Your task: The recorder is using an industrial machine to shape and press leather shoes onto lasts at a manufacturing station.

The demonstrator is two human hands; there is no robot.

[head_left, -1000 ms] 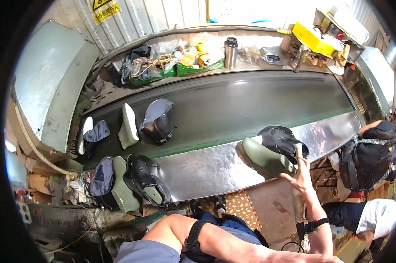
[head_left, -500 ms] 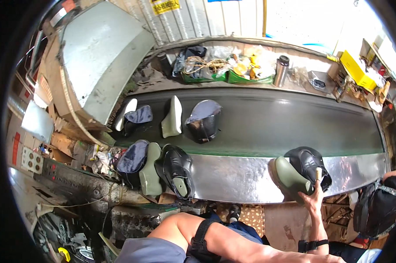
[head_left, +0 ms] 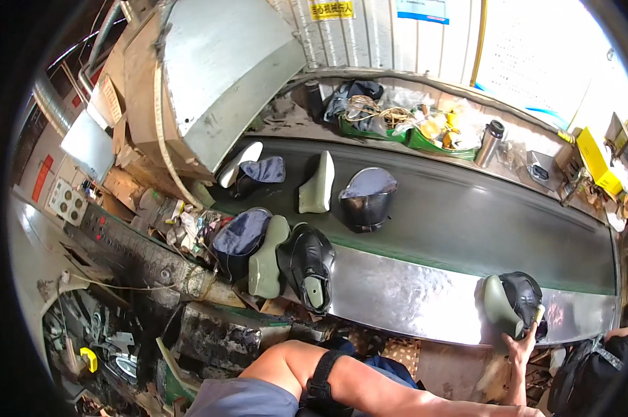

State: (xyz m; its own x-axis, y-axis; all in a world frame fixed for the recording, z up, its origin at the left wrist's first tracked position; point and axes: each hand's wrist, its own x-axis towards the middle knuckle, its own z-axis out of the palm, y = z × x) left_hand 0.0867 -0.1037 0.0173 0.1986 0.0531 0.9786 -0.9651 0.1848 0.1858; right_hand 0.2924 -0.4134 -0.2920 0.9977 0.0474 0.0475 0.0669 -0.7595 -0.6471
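On the right of the metal ledge [head_left: 408, 295], my right hand [head_left: 519, 342] grips a pale green sole [head_left: 500, 304] and a black shoe [head_left: 521, 292] side by side. Its thumb is at the sole's heel end, and a finger with a pale covered tip [head_left: 538, 314] points up along the shoe's heel. My left arm [head_left: 390, 386], with a black strap [head_left: 322, 372] around it, runs along the lower edge to the right. The left hand itself is out of view.
At the ledge's left end are a black shoe [head_left: 308, 260], a green sole [head_left: 267, 257] and an upside-down shoe [head_left: 244, 240]. More shoe parts, including a standing sole [head_left: 317, 184], lie on the dark belt [head_left: 460, 215]. A metal hood [head_left: 223, 62] stands left; a flask [head_left: 490, 142] stands behind.
The view has shifted, so the bench appears more tilted and lower at right. The sole in my right hand now lies closer against the black shoe. My right wrist strap has left view.
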